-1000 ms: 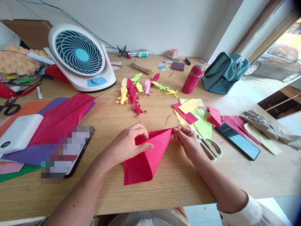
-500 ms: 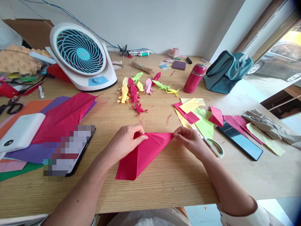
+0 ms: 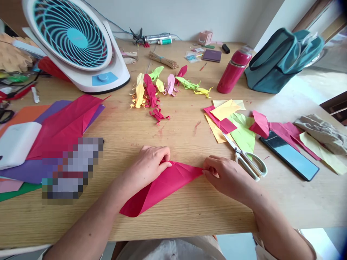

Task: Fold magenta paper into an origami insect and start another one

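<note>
A folded magenta sheet of paper [image 3: 159,187] is held just over the wooden table near its front edge. My left hand [image 3: 151,164] pinches its upper edge between thumb and fingers, covering part of the left side. The fingertips of my right hand [image 3: 223,173] pinch the pointed right corner. Toward the lower left the paper opens into a loose, curved fold.
White-handled scissors [image 3: 251,162] lie right of my right hand, beside a phone [image 3: 290,155] and coloured paper pieces [image 3: 242,133]. Folded paper figures [image 3: 151,90], a magenta bottle [image 3: 234,72] and a teal bag [image 3: 273,68] stand behind. A fan [image 3: 103,77] is back left.
The view has shifted closer. The magenta paper's right corner has dropped along with my right hand, and its lower left end has swung left. Both hands still pinch it.
</note>
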